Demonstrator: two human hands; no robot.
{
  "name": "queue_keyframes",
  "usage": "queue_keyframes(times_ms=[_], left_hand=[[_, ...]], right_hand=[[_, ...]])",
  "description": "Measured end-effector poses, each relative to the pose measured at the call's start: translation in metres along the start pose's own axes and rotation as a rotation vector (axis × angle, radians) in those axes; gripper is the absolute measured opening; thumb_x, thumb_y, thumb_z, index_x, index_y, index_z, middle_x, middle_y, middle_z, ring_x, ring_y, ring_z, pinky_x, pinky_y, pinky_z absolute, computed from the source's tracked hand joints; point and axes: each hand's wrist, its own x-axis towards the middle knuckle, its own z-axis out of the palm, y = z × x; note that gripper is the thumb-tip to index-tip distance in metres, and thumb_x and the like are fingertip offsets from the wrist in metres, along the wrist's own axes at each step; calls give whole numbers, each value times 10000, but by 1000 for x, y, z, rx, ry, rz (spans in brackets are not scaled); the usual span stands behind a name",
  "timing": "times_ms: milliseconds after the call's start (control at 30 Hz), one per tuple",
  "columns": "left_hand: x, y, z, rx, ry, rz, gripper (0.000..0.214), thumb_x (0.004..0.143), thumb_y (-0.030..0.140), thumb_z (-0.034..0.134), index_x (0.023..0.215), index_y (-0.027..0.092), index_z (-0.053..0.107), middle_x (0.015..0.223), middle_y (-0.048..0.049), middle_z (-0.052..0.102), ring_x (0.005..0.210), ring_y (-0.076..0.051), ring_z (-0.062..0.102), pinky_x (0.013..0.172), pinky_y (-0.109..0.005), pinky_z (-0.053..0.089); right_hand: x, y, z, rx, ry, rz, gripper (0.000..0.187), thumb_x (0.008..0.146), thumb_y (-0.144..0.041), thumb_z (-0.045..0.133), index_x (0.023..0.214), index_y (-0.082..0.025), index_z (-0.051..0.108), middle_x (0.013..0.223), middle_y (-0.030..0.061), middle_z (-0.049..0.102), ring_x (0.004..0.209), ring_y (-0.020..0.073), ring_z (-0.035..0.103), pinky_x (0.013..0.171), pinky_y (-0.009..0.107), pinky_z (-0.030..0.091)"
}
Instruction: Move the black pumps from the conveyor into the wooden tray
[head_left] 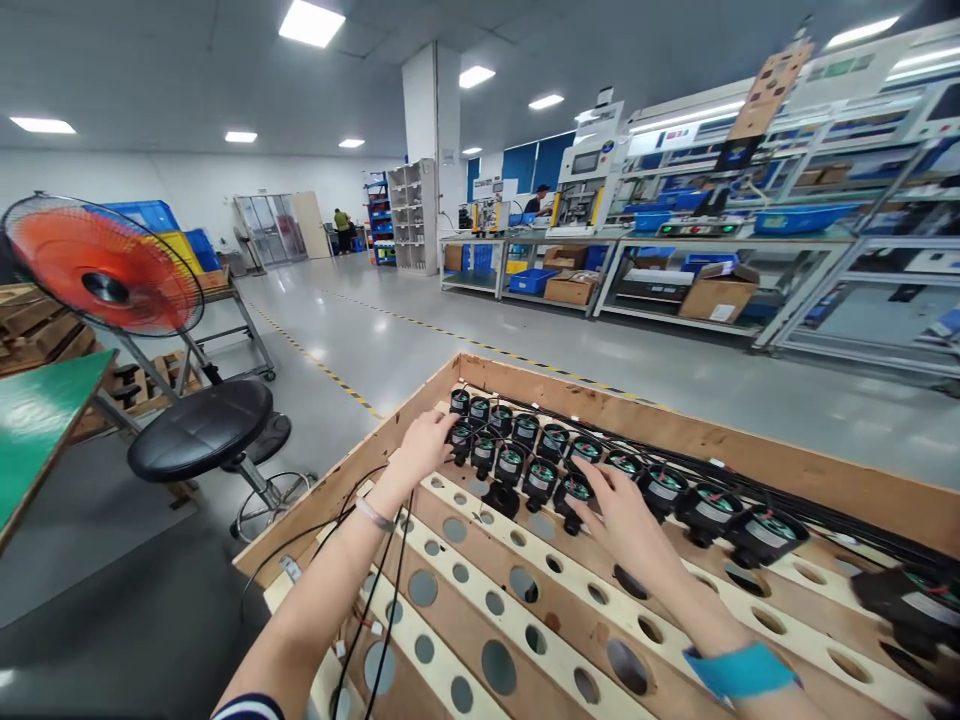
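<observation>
My left hand [426, 445] reaches into the wooden crate, its fingers stretched out to the left end of the front row, touching or very near a black round housing [460, 436]. Over the same row, my right hand [621, 505] has thumb and forefinger apart beside another black housing [576, 492]; whether it touches is hard to tell. The housings stand in two rows, with green circuit boards and thin red wires showing in their open tops. Several more black housings [705, 508] continue to the right. Black cables [390, 600] hang below my left forearm.
The wooden crate [337, 470] has slatted rails with round holes. A blurred dark housing [911, 600] lies at right. At left are a black stool [202, 430], an orange fan [105, 270] and a green tabletop [45, 420]. Workbenches [555, 238] and two people stand farther back.
</observation>
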Motion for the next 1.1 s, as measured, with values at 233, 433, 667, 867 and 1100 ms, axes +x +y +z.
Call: queue_keyframes(times_ms=[233, 433, 667, 867, 1100], left_hand=[[-64, -17, 21, 43, -243, -412, 1002, 602, 485, 931, 1386, 71, 463, 1247, -248, 589, 1144, -399, 597, 921, -482, 521], [-81, -14, 35, -38, -285, -523, 386, 945, 372, 646, 1243, 132, 594, 1196, -113, 646, 1100, -257, 633, 989, -483, 506], [-89, -33, -13, -354, -208, -446, 290, 1024, 280, 477, 1285, 162, 519, 1011, -72, 717, 880, -174, 712, 810, -323, 578], [-116, -38, -41, -401, -253, -328, 427, 901, 266, 692, 1295, 210, 537, 1038, -57, 723, 902, -195, 726, 790, -293, 583], [-96, 4, -18, -103, -163, -352, 302, 951, 292, 638, 1207, 134, 604, 1230, -114, 632, 1157, -265, 609, 983, -481, 522]], right_hand=[[16, -32, 23, -241, -11, -139, 543, 917, -274, 387, 1411, -116, 546, 1408, 264, 476, 1254, 439, 462, 1009, 652, 406], [-17, -32, 28, -137, 49, -189, 521, 928, -333, 353, 1350, -160, 605, 1355, 237, 533, 1227, 393, 520, 1018, 646, 412], [-67, -71, -20, 480, -399, -25, 473, 916, -497, 451, 1244, -237, 670, 1298, 141, 624, 1200, 331, 586, 1075, 543, 435], [-68, -130, -17, 1019, -691, 97, 570, 874, -638, 563, 1239, -209, 655, 1279, 116, 651, 1182, 304, 600, 1033, 435, 483], [-54, -165, 11, 1042, -688, 138, 652, 786, -678, 621, 1183, -162, 663, 1251, 141, 651, 1159, 325, 593, 1036, 460, 464]])
